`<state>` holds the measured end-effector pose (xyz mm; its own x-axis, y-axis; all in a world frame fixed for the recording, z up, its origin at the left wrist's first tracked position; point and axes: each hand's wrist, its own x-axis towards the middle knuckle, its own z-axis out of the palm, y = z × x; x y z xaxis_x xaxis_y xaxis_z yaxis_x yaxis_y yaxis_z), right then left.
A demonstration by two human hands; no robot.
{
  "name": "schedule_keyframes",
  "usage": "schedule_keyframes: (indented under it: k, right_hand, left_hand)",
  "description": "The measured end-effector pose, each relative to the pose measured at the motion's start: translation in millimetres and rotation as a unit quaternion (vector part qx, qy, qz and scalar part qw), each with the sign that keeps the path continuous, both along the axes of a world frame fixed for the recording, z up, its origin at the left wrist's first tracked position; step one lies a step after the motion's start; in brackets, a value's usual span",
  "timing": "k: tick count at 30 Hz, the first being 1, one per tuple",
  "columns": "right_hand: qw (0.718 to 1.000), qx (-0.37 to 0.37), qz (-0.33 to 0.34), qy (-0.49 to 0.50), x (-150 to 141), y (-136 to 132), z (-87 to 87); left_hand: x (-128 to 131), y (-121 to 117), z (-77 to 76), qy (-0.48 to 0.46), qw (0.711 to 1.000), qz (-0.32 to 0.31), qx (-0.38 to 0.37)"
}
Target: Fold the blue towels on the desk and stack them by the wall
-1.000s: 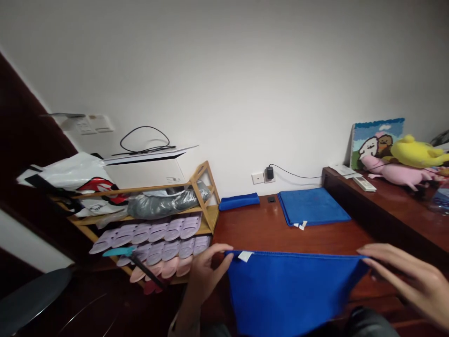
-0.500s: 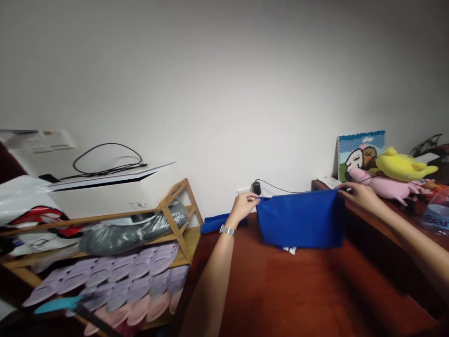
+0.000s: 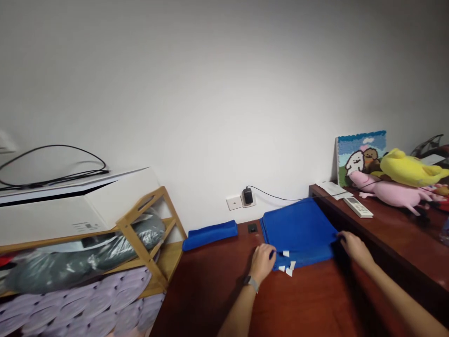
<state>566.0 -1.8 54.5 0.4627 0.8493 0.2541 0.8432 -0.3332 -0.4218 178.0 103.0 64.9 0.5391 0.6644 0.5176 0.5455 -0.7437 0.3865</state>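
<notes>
A stack of folded blue cloth point(image 3: 298, 229) lies on the reddish-brown wooden table, against the wall, with several white labels point(image 3: 289, 271) sticking out at its near left corner. My left hand point(image 3: 264, 263), with a watch on the wrist, pinches the near left corner of the top cloth beside these labels. At the near right corner, my right hand point(image 3: 354, 248) is closed with its fingertips on the cloth edge. The top cloth lies nearly flat. Farther left, a separate rolled or folded blue cloth point(image 3: 210, 235) rests along the wall, apart from both hands.
A black plug adapter point(image 3: 248, 195) sits in the wall socket, its cable running right. The raised ledge holds a white remote point(image 3: 358, 207), plush toys point(image 3: 393, 189) and a picture point(image 3: 361, 157). Left stands a wooden rack point(image 3: 154, 234) with purple slippers and a white box point(image 3: 52, 213).
Both hands have lowered the blue cloth from upright to lying on the stack, moving down and toward me. The view has shifted right.
</notes>
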Motion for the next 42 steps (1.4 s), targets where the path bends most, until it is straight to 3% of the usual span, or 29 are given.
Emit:
schedule_keyframes:
  k: [3, 6, 9, 12, 21, 24, 26, 29, 33, 37, 42]
  right_hand:
    - [0.999, -0.043, -0.002, 0.017, 4, -11, -46.4]
    - [0.999, -0.036, -0.015, 0.014, 5, -15, -61.9]
    - [1.000, -0.016, -0.026, 0.002, 2, -17, -61.0]
    - [0.999, -0.035, -0.021, 0.004, -3, -20, -57.1]
    - [0.992, -0.128, -0.017, -0.012, -6, -32, -45.7]
    - [0.994, -0.042, -0.005, -0.097, -13, -35, -54.5]
    - [0.984, 0.050, 0.018, -0.168, -26, -37, -61.8]
    - [0.969, 0.127, 0.072, -0.200, -67, -39, -65.8]
    - [0.960, 0.143, 0.191, -0.146, -162, -27, -54.0]
    - [0.948, 0.111, 0.292, -0.065, -271, 18, -39.2]
    - [0.940, 0.084, 0.329, -0.030, -369, 123, -26.7]
  left_hand:
    - [1, -14, -31.2, 0.017, 0.999, 0.003, 0.041]
    - [1, -21, -38.5, 0.009, 0.994, -0.014, 0.107]
    - [-1, -24, -42.0, 0.021, 0.987, -0.021, 0.158]
    - [-2, -26, -48.2, 0.048, 0.985, -0.018, 0.163]
    - [-3, -41, -43.3, 0.093, 0.994, 0.017, 0.049]
    - [-27, -54, -44.4, 0.093, 0.996, 0.002, 0.016]
    - [-61, -60, -47.5, 0.097, 0.995, 0.016, 0.006]
    - [-131, -62, -52.1, 0.101, 0.992, 0.081, 0.001]
    - [-209, -56, -54.7, 0.063, 0.980, 0.191, 0.001]
    - [-224, -57, -54.5, 0.022, 0.974, 0.224, 0.022]
    - [-212, -60, -54.7, 0.005, 0.976, 0.220, 0.001]
